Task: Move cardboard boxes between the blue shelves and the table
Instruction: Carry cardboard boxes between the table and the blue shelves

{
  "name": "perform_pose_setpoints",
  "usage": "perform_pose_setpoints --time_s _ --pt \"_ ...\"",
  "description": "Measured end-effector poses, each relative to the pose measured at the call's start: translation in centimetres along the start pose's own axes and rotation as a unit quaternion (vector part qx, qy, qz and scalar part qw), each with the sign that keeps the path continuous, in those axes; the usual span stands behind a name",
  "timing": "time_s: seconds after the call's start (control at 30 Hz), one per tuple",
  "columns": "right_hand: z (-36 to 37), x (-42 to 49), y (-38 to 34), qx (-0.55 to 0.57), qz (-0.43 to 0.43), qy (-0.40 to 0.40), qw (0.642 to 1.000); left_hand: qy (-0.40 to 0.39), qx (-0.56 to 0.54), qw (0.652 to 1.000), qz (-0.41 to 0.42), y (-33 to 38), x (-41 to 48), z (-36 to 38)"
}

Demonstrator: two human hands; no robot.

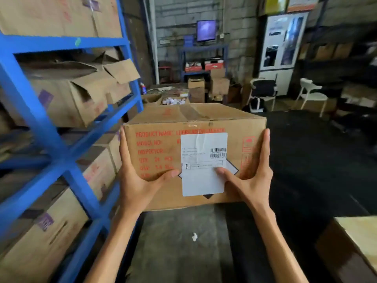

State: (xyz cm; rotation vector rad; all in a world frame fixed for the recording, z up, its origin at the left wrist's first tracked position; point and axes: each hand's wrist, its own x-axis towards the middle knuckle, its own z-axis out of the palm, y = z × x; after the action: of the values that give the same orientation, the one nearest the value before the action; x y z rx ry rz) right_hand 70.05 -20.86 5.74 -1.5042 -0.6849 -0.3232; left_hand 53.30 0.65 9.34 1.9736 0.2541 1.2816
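A brown cardboard box with red print and a white shipping label is held up in the air in front of me, above the floor. My left hand clasps its left side, thumb pressed on the front face. My right hand clasps its right side, thumb on the label. The blue shelves stand at my left, filled with several cardboard boxes, some with open flaps. A corner of a wooden table shows at the lower right.
The grey concrete floor below has a small white scrap. Further boxes stand stacked at the back under a monitor. Two chairs and dark shelving are at the right.
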Motion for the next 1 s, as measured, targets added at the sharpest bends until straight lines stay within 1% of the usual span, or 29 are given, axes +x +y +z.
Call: perform_pose_setpoints --time_s 0.13,0.27,0.43,0.57,0.67,0.8,0.87,1.0 --pt "-5.9 -1.4 -0.8 -0.094 -0.01 0.097 0.991 -0.094 -0.091 0.991 0.029 0.0 1.6 6.4" --pt "-10.5 -4.5 -3.0 -0.195 -0.004 0.205 0.959 -0.18 -0.173 0.967 0.06 1.6 1.7 11.7" --pt "-14.7 -10.6 -7.6 -0.308 0.025 0.326 0.893 -0.274 -0.263 0.921 0.09 5.4 -0.5 16.2" --pt "-16.6 -16.2 -11.6 -0.38 0.045 0.408 0.829 -0.353 -0.331 0.871 0.081 8.8 -3.7 18.5" --pt "-17.4 -20.2 -14.3 -0.407 0.07 0.455 0.789 -0.405 -0.378 0.828 0.081 11.3 -6.7 19.6" --pt "-18.9 -25.8 -16.9 -0.443 0.08 0.509 0.734 -0.472 -0.412 0.776 0.07 14.7 -11.3 20.7" --pt "-19.8 -28.4 -17.6 -0.464 0.089 0.528 0.706 -0.502 -0.414 0.757 0.066 16.2 -13.5 21.1" --pt "-21.8 -32.4 -17.8 -0.472 0.119 0.556 0.674 -0.547 -0.413 0.726 0.057 18.5 -17.5 22.2"
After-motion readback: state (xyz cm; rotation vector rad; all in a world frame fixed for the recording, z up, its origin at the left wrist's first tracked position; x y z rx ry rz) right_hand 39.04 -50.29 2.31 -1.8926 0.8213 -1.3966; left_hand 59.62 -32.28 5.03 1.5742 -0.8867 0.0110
